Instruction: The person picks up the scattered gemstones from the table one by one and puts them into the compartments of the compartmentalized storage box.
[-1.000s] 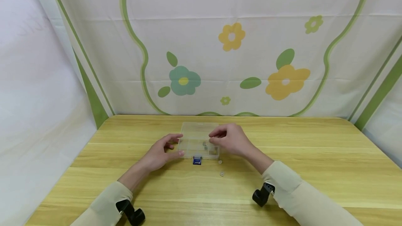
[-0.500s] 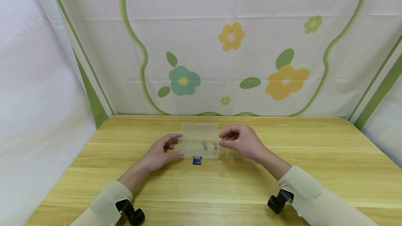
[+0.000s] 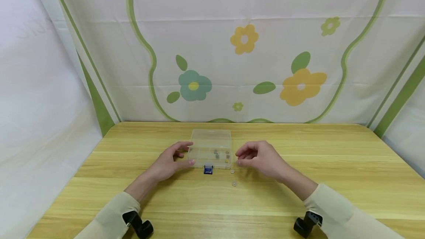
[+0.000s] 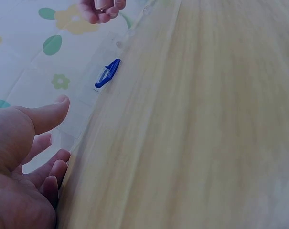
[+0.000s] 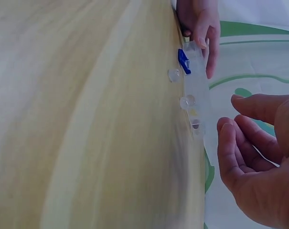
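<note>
A clear plastic compartment box (image 3: 211,138) lies on the table with its lid folded back and a blue latch (image 3: 208,170) at the front. Small dark discs (image 3: 217,154) and a yellow piece (image 3: 226,160) sit in its right-hand compartments. My left hand (image 3: 167,160) rests at the box's left side, thumb by the front corner, fingers relaxed. To the right of the box is my right hand (image 3: 263,159); in the right wrist view its thumb and fingers stand apart with nothing between them. Two small clear round pieces, one nearer the box (image 3: 232,171) and one farther forward (image 3: 234,183), lie on the tabletop.
The wooden table (image 3: 139,209) stretches to both sides of the box and ends at a white cloth backdrop (image 3: 212,47) printed with flowers. Black wrist cameras hang from both sleeves, one left (image 3: 137,225) and one right (image 3: 308,224).
My right hand has moved from over the box's right compartments out to the right and slightly toward me, uncovering the pieces inside. My left hand has stayed still.
</note>
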The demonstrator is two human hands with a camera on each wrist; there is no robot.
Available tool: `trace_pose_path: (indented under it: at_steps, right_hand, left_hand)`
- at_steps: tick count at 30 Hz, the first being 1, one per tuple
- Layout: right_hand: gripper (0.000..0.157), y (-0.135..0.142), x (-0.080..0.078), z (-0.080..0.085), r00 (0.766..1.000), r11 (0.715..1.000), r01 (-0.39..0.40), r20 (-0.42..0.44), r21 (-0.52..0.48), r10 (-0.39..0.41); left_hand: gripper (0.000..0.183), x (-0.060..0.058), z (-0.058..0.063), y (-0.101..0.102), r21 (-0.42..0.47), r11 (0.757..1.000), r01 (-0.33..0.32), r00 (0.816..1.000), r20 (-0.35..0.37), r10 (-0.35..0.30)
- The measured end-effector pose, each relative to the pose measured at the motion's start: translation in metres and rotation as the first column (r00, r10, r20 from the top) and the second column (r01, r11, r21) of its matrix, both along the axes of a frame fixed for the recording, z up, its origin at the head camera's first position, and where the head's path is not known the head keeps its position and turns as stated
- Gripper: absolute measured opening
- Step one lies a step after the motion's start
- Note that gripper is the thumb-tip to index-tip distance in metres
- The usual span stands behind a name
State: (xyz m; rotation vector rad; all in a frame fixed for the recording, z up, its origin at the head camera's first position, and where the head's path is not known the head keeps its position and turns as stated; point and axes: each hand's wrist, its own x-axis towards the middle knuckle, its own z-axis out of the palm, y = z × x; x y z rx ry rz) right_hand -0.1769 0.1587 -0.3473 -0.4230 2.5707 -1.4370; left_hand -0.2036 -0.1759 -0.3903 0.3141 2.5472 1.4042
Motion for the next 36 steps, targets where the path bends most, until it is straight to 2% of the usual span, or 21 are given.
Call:
trace_pose_path:
  at_steps: [15,22,36]
  right_hand:
    - [0.023,-0.007,0.017,-0.017,0.986,0.99,-0.142,0.09,-0.006,0.142]
    - [0.022,-0.009,0.02,-0.021,0.98,0.987,-0.161,0.115,-0.015,0.162]
    - [0.014,-0.011,0.019,-0.021,0.974,0.977,-0.204,0.114,0.054,0.197]
  left_hand:
    - [0.063,0.0,0.0,0.0,-0.005,1.0,-0.003,1.0,-0.001,0.003]
    - [0.064,0.0,0.0,0.0,-0.001,1.0,-0.004,1.0,0.007,0.004]
    - [0.064,0.001,0.001,0.0,0.012,1.0,-0.001,1.0,0.01,0.001]
